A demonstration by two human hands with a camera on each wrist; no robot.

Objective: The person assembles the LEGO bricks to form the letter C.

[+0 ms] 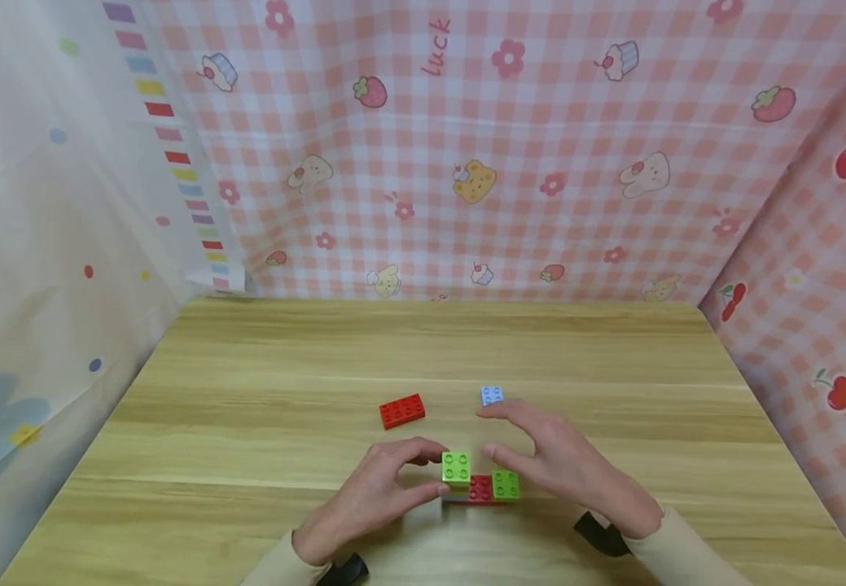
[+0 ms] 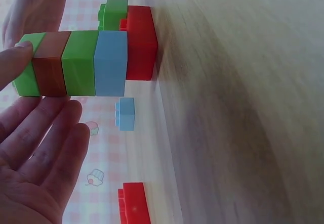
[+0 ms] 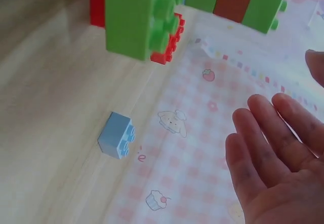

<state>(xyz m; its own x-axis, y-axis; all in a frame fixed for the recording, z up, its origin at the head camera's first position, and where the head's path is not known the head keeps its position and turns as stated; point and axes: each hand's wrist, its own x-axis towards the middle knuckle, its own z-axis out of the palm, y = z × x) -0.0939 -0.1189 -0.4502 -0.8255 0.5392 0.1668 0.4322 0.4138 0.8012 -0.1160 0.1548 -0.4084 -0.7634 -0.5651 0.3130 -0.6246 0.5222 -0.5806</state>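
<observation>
My left hand (image 1: 379,484) pinches the top of a brick tower between thumb and fingers. From the top down, the tower has a green brick (image 1: 456,467), a brown brick (image 2: 52,64), another green brick (image 2: 80,63) and a blue brick (image 2: 111,63). It stands on one end of a red brick (image 2: 142,42); a separate green brick (image 1: 506,485) sits at the other end, with red studs showing between. My right hand (image 1: 562,456) hovers just right of the tower, fingers extended and apart from the bricks, its palm bare in the right wrist view.
Behind the tower, a loose light blue brick (image 1: 492,395) lies near my right fingertips. Farther left is a loose red brick (image 1: 402,412) with two rows of studs. The wooden table (image 1: 247,374) ends at a checked curtain (image 1: 423,122), with more cloth on both sides.
</observation>
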